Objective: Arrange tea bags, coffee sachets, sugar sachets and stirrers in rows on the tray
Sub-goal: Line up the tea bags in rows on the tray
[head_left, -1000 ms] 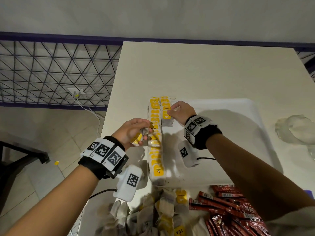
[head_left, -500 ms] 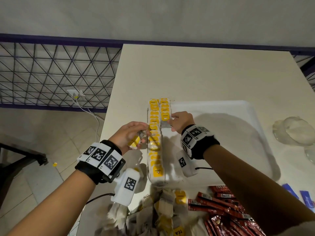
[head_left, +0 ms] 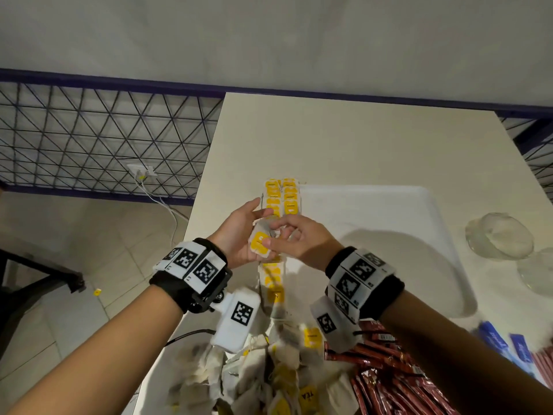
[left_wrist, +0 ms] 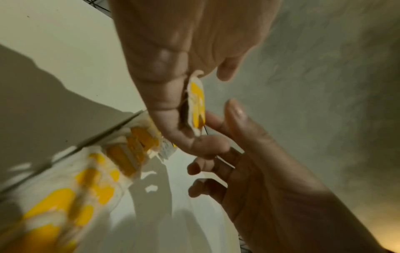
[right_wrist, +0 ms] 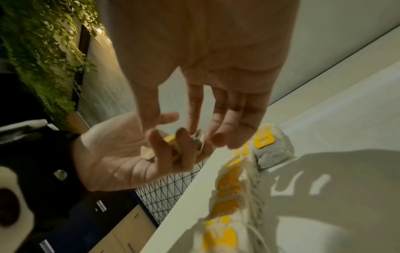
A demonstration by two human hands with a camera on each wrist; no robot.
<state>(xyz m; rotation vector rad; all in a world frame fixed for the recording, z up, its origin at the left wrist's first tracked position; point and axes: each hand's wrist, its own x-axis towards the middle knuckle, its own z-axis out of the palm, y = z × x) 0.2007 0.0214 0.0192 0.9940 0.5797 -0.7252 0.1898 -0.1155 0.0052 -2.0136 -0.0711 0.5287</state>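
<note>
A: Item one, the hands?
B: Left hand (head_left: 239,235), palm up, fingers loosely cupped, cradling a tea bag (head_left: 259,245) with a yellow tag. Right hand (head_left: 299,238), thumb and forefinger pinching that same tea bag from the near side; the other fingers hang relaxed. Both hands are raised above the left edge of the tray (head_left: 389,211).

A: Item two, stock already on the tray?
B: Two rows of tea bags (head_left: 279,196), yellow tags up, side by side along the tray's left edge. The left row runs the whole length toward the near side; the right row is short, at the far end only. The hands cover the middle of them.

A: Item three, unsorted stock?
B: A loose pile of tea bags (head_left: 269,375) on the table (head_left: 344,139), just near of the tray. Beside it to the right, a heap of red coffee sachets (head_left: 389,381). Farther right, a few blue sachets (head_left: 493,339), blurred.

A: Anything else?
B: Clear glass dishes (head_left: 499,238) on the table right of the tray; their number I cannot tell.
</note>
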